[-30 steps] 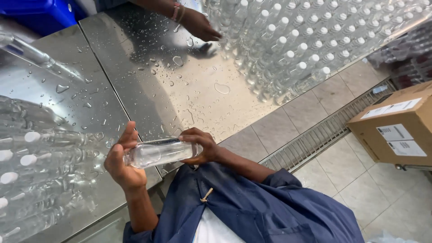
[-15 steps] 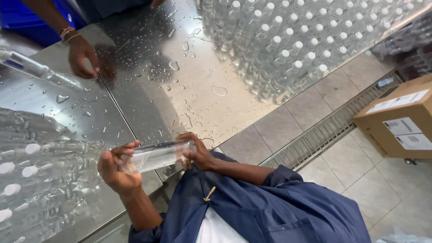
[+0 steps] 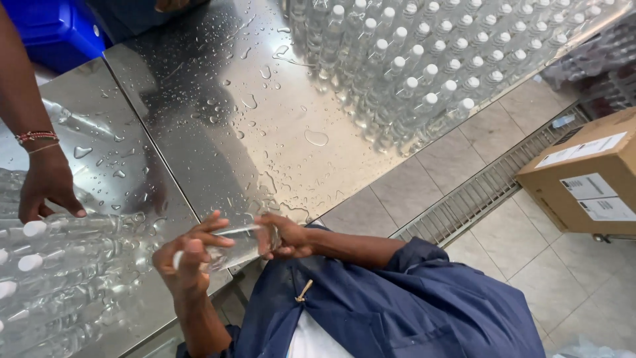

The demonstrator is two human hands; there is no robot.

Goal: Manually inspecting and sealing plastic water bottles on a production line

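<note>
left hand (image 3: 182, 262) + right hand (image 3: 286, 235): gripping clear bottle (image 3: 235, 246) | above wet steel table (image 3: 218, 132)

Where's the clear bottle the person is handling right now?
In the head view, the clear bottle lies sideways at lower centre-left, held between the left hand and right hand, over the near edge of the wet steel table.

Bottle (image 3: 238, 246) between hands, above table (image 3: 218, 119) edge; box (image 3: 586, 176) far right.
</note>
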